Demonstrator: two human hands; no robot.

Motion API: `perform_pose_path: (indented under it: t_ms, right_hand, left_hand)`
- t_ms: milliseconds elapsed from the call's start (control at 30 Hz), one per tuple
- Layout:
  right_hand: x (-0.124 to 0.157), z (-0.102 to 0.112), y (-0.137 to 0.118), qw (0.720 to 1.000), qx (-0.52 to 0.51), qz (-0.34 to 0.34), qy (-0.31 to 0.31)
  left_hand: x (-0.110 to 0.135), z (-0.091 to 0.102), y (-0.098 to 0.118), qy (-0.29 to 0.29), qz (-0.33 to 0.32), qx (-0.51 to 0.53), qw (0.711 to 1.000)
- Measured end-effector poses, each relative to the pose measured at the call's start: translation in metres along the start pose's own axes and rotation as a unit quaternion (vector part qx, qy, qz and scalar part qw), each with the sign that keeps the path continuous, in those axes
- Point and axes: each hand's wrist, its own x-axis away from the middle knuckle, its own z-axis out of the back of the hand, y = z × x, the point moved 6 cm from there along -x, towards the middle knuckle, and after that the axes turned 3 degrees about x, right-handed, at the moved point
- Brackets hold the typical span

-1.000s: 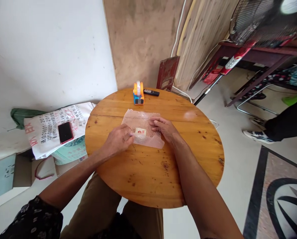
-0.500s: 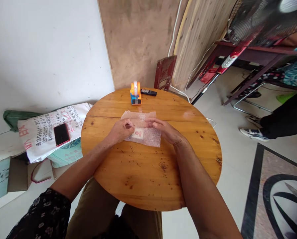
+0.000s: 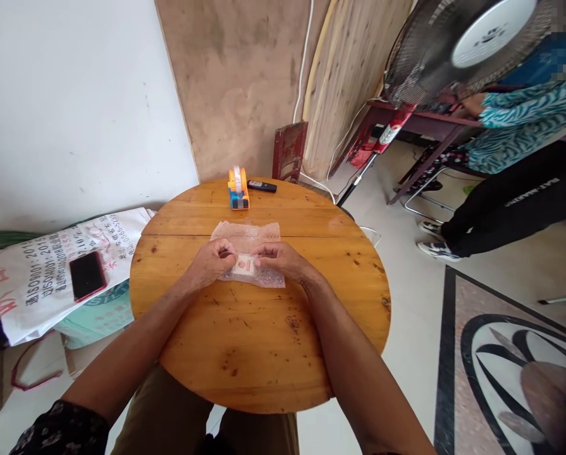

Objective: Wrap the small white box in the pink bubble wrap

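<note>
Two hands meet mid-table (image 3: pixel 264 354): left hand (image 3: pixel 210 261) and right hand (image 3: pixel 279 258), fingers pinched on the bubble wrap (image 3: pixel 247 231), which covers a small red-marked packet (image 3: pixel 245 265) lying between them. Judged step: folding wrap over the packet. A further fold calls for keeping it pinned; tape dispenser (image 3: pixel 238 188) stands well apart

The round wooden tabletop (image 3: pixel 264 354) carries a clear bubble-wrap sheet (image 3: pixel 249 232) centrally, with an orange-and-blue tape dispenser (image 3: pixel 238 188) and a slim black remote (image 3: pixel 262 186) farther back.
</note>
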Motion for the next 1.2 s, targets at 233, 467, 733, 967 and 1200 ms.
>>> perform_pose_path:
  t_ms: [233, 467, 733, 967, 1200]
  right_hand:
    - [0.0045, -0.0039, -0.0049, 1.0, -0.017, 0.002, -0.016]
    - [0.0086, -0.004, -0.0081, 0.999, 0.013, -0.011, -0.031]
    - [0.0036, -0.0014, -0.006, 0.998, 0.06, -0.015, -0.018]
    - [0.0055, 0.0021, -0.0077, 0.996, 0.086, -0.01, 0.024]
    - [0.0048, 0.0034, -0.0049, 0.994, 0.107, -0.009, 0.03]
  left_hand:
    - [0.0036, 0.0014, 0.002, -0.017, 0.009, 0.002, 1.0]
    - [0.0035, 0.0015, -0.0016, -0.039, 0.013, 0.007, 0.999]
    - [0.0017, 0.0013, 0.0037, -0.053, -0.014, 0.027, 0.998]
    - [0.0001, 0.0019, 0.0005, -0.071, -0.027, 0.021, 0.997]
    - [-0.0001, 0.0021, -0.0032, -0.078, -0.021, 0.044, 0.996]
